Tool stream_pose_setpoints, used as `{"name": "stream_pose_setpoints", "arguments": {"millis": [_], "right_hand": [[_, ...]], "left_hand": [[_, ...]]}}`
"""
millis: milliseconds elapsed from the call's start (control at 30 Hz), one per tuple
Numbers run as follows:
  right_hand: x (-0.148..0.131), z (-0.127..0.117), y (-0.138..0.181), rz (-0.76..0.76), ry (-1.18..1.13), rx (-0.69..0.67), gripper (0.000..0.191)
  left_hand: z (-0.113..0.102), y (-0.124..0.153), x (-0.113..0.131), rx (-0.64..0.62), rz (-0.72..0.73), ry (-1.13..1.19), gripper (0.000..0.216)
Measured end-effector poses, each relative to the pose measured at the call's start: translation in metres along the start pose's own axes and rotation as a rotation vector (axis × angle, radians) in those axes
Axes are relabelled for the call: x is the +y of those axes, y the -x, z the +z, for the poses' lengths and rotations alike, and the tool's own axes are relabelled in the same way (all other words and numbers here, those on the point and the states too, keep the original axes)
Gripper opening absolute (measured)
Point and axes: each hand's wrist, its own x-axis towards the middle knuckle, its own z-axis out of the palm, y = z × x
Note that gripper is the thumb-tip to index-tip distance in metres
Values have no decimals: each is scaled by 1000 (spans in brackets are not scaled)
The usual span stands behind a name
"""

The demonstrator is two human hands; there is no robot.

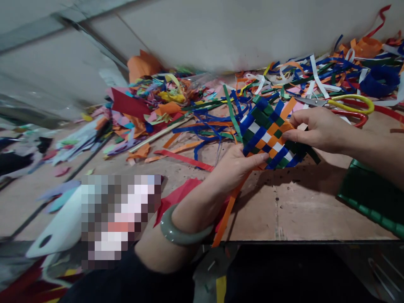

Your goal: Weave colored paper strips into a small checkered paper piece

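Between my two hands is a small woven piece [267, 136] of blue, green, orange and white strips, held tilted above the table. My left hand [241, 164] grips its lower left edge, the thumb lying along the front. With thumb and forefinger, my right hand [311, 130] pinches the upper right side, where an orange strip end sticks out. Loose strip ends stand out around the weave. A long orange strip [232, 210] hangs below my left hand toward the table edge. The fingers behind the weave are hidden.
Scissors with yellow and red handles [350, 105] lie behind my right hand. Loose strips [208, 126] and colored scraps [158, 92] heap along the wall. A dark green object [372, 198] sits at the right, a white stool [59, 223] at the left.
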Motion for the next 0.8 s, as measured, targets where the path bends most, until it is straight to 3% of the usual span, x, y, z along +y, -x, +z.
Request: {"name": "stream_pose_setpoints", "arguments": {"millis": [133,333,567,700,800], "right_hand": [[-2,-2,-1,37,-5,-42,26],[4,-1,-1,12,-202,-49,27],[9,5,-3,-40,-163,-32,30],[11,-4,-4,7,-183,-8,26],[17,-15,-5,72,-220,-66,24]], "left_hand": [[0,-1,0,-17,-2,12,33],[-1,-2,-2,-4,-11,23,38],[4,-2,-1,-52,-8,49,35],[2,3,10,-110,5,-230,34],[-5,6,17,-49,103,-476,43]]}}
